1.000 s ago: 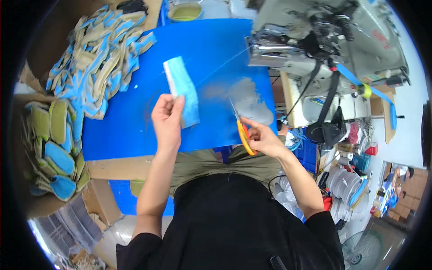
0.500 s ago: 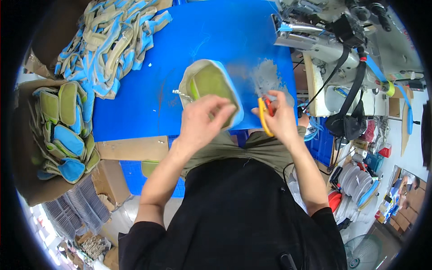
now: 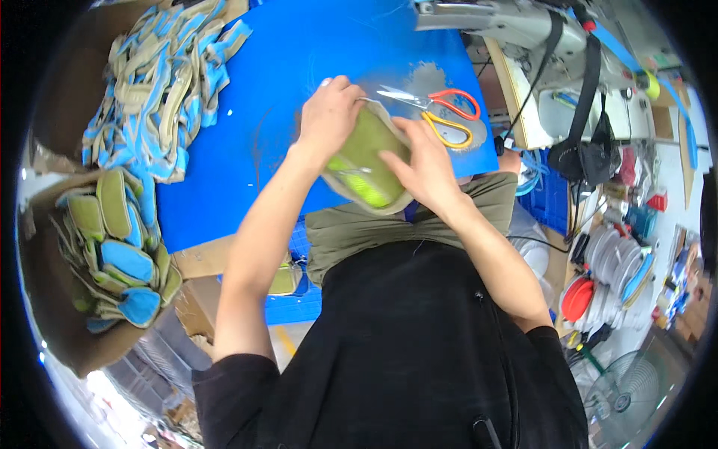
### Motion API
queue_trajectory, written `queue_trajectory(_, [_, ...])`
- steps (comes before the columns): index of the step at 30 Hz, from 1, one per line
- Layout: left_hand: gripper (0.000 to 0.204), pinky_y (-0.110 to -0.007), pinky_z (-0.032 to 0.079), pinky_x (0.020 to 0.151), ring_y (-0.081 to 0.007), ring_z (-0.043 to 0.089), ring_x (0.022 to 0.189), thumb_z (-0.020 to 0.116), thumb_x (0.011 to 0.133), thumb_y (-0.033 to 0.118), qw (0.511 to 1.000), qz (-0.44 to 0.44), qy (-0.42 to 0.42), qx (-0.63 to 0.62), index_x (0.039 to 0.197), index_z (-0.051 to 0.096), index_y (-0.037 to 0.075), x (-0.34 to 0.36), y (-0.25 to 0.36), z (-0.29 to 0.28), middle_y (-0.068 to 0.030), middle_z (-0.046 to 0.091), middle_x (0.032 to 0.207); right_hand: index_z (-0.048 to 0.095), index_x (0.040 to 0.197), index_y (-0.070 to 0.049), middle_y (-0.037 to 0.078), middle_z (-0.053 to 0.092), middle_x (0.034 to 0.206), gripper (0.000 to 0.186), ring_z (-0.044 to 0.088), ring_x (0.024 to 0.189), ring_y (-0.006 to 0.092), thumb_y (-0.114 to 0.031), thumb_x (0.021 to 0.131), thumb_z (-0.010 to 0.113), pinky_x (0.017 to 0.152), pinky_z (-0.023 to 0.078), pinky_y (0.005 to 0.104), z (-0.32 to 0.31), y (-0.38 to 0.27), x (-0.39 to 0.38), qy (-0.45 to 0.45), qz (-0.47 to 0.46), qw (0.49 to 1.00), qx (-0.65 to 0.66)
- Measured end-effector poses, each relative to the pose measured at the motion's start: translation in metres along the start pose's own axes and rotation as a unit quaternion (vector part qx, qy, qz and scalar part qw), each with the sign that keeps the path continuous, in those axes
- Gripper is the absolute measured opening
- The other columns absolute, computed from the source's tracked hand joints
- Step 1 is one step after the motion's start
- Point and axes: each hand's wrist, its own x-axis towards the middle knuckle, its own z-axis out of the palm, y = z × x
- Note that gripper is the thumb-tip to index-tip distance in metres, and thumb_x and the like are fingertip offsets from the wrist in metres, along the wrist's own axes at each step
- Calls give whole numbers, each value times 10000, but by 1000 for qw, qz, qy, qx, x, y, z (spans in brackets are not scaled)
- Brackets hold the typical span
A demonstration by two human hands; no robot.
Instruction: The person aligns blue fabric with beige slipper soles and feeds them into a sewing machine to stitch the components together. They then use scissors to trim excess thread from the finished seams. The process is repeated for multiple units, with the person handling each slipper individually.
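Note:
An olive-green fabric case (image 3: 372,146) with a pale edge is held at the near edge of the blue table, a bright lime patch showing on its near part. Curled over its far left rim, my left hand (image 3: 329,116) is closed on it. My right hand (image 3: 428,165) grips the right side, thumb lying across the green face and fingers around the edge. Just beyond that hand, scissors (image 3: 426,103) with one red and one yellow handle lie on the table, blades apart and pointing left.
A heap of beige and blue fabric strips (image 3: 168,82) covers the table's far left. Below it stands a cardboard box (image 3: 52,314) of green and blue fabric pieces. A sewing machine (image 3: 516,30) is at the far right, and a fan (image 3: 624,400) at the lower right.
The scissors have left my right hand and now lie on the table. My right hand has moved onto the case, and my left has shifted to its far rim. The view has shifted.

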Motion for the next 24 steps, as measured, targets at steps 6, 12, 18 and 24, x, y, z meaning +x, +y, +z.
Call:
queue_trajectory(6, [222,-357,531,721,-236,653,836,678,913,-21,965,-52,217,-138,1084,785,72,-44,45,-6,-98,659,945,718,1104,-66,110,687,1084,218,638,1061,353,-214,945,712,918,492,469,-23,-11,7,120,15,993,-11])
queue_trajectory(12, [239,-245,442,629,-115,587,763,685,918,-51,937,-106,212,-255,1102,800,50,-89,80,-21,-51,655,972,714,906,-57,114,647,837,213,653,760,324,-263,935,758,626,487,412,-48,-14,-21,53,-4,998,14])
queue_trajectory(18, [191,-255,454,808,-107,576,914,629,990,8,908,-160,59,-383,1087,792,19,-132,116,-38,-54,641,1006,579,693,10,96,473,620,448,432,551,187,-286,995,727,530,358,365,-83,-39,-44,-41,71,980,181])
queue_trajectory(24, [333,-301,523,854,-145,654,1010,643,1055,212,538,-277,-131,-786,1245,697,-57,-160,125,-66,-91,702,1112,614,690,12,37,479,572,501,433,552,106,-354,1022,694,512,350,340,-101,-36,-47,-124,119,944,283])
